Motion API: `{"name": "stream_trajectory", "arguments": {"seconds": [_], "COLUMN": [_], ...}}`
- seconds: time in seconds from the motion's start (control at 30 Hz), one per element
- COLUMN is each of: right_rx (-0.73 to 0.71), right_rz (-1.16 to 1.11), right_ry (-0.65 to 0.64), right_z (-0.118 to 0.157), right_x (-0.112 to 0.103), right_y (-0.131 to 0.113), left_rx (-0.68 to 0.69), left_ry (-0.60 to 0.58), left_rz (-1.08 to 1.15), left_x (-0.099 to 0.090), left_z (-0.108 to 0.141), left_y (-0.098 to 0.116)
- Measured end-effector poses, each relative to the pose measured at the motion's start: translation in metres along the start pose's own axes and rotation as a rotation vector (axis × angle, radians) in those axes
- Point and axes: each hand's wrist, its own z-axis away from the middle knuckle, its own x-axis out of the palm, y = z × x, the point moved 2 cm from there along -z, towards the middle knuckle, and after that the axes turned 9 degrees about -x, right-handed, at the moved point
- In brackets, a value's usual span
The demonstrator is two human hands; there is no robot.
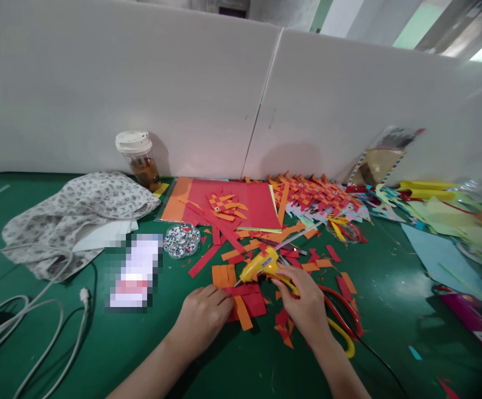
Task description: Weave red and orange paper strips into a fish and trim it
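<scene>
My right hand is wrapped round a yellow hot glue gun with a small light glowing on its side. The gun's nozzle points down and left, close to the fingers of my left hand. Those fingers are closed at the edge of red paper, where an orange strip lies across it; whether they pinch or press it is hidden. An orange folded paper piece lies just behind. Under and beside my right wrist are scissors with red and yellow handles.
Red and orange scraps surround my hands. Behind them lie paper sheets and a heap of woven paper fish. Left are a tray of googly eyes, a blurred phone, cables, a cloth and a lidded cup.
</scene>
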Motion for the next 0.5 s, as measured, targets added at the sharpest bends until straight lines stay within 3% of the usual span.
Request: {"name": "stream_trajectory", "arguments": {"seconds": [0.5], "right_rx": [-0.044], "right_rz": [0.026], "right_ry": [0.057], "right_z": [-0.0007], "right_x": [-0.0018], "right_y": [-0.0034], "left_rx": [-0.010], "left_ry": [-0.038], "left_rz": [-0.004], "left_x": [0.0013], "left_z": [0.0010], "left_y": [-0.0005]}}
